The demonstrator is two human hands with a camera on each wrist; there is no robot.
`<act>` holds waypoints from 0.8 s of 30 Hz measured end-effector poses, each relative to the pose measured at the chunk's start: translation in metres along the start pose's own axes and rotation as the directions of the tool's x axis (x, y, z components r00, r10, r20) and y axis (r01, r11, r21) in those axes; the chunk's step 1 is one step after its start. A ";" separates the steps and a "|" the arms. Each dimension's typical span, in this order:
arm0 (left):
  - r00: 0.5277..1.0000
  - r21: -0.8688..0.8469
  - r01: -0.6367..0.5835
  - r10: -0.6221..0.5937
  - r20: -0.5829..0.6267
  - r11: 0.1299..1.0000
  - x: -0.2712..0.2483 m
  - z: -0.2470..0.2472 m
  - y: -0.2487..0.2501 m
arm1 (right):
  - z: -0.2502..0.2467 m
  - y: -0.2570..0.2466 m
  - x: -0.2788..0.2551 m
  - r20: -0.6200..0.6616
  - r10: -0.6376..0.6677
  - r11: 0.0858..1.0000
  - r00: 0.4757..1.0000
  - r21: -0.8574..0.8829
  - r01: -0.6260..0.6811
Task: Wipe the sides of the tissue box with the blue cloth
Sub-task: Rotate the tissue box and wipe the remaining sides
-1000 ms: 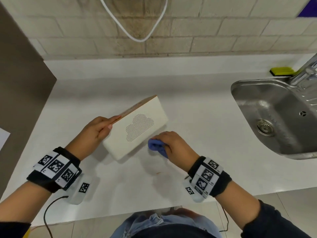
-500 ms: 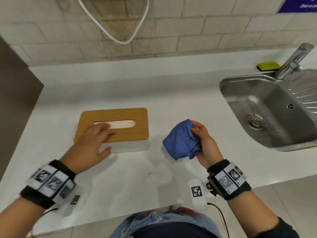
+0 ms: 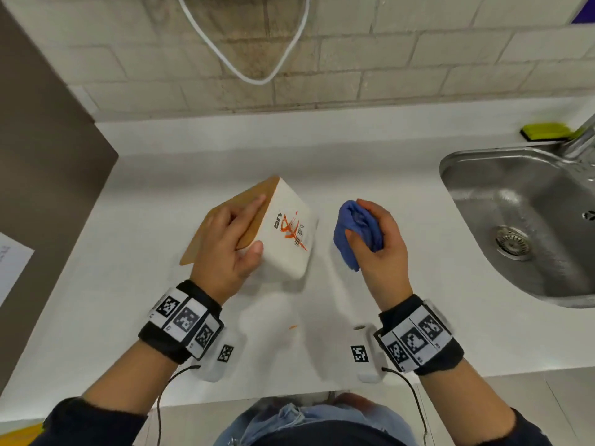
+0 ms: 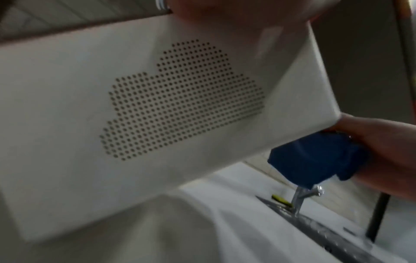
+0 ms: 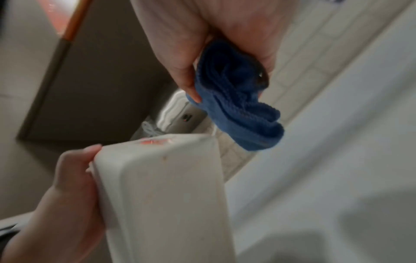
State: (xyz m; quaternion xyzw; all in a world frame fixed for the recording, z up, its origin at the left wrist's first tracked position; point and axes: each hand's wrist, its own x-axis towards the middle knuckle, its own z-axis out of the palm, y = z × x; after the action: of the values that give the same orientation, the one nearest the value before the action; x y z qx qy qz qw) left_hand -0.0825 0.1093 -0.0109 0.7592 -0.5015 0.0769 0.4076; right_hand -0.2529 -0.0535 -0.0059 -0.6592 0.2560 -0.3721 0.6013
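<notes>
In the head view the tissue box stands tilted on the white counter. Its wooden lid faces left, and a white end face with orange marks and a barcode faces up. My left hand grips it, fingers on the lid and thumb on the white side. The left wrist view shows the box's side with a dotted cloud pattern. My right hand holds the bunched blue cloth just right of the box, not touching it. The right wrist view shows the cloth above the box.
A steel sink with a faucet fills the right side, a yellow-green sponge behind it. A brown panel bounds the counter on the left. A white cable hangs on the brick wall. An orange speck lies near the front edge.
Half a second ago the box lay flat, lid up, under my left hand. Now my left hand has tipped it up with the marked end on top. The cloth is bunched tighter.
</notes>
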 end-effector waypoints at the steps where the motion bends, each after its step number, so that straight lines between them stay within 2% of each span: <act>1: 0.999 -0.065 0.012 -0.015 -0.037 0.998 0.001 -0.004 -0.001 | 0.010 -0.005 0.001 0.029 -0.062 0.998 0.998 -0.007 0.062; 4: 0.995 -0.174 0.009 -0.026 -0.097 0.985 -0.002 -0.007 -0.004 | 0.043 -0.014 0.004 0.128 -0.185 0.960 0.974 -0.190 0.207; 5: 0.993 -0.187 0.012 -0.034 -0.113 0.982 -0.002 -0.007 -0.006 | 0.052 -0.014 0.005 0.138 -0.199 0.955 0.970 -0.195 0.224; 8: 0.983 -0.210 0.035 -0.071 -0.167 0.977 -0.003 -0.008 -0.011 | 0.078 -0.026 0.011 0.107 -0.160 0.986 0.981 -0.036 0.165; 9: 0.981 -0.208 0.038 -0.077 -0.180 0.977 -0.003 -0.008 -0.012 | 0.084 -0.029 0.015 0.107 -0.175 0.983 0.979 -0.038 0.180; 12: 0.976 -0.160 0.031 -0.065 -0.208 0.987 -0.005 -0.006 -0.009 | 0.098 -0.032 0.025 0.155 -0.281 0.927 0.947 -0.213 0.310; 15: 0.967 -0.120 0.032 -0.061 -0.246 0.992 -0.005 -0.001 -0.004 | 0.102 -0.030 0.029 0.223 -0.249 0.888 0.942 -0.335 0.314; 20: 0.958 -0.096 0.032 -0.058 -0.281 0.995 0.000 0.002 -0.005 | 0.093 -0.029 0.015 0.352 -0.258 0.917 0.900 -0.203 0.343; 24: 0.964 -0.125 -0.014 -0.020 -0.267 0.992 -0.001 -0.004 -0.011 | 0.082 -0.022 0.006 0.428 -0.337 0.899 0.838 -0.117 0.422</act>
State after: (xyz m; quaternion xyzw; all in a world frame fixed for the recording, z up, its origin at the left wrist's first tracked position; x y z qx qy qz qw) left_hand -0.0732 0.1147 -0.0151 0.7154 -0.4447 0.1463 0.5187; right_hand -0.1862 -0.0052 0.0168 -0.8171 0.0293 -0.3139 0.4826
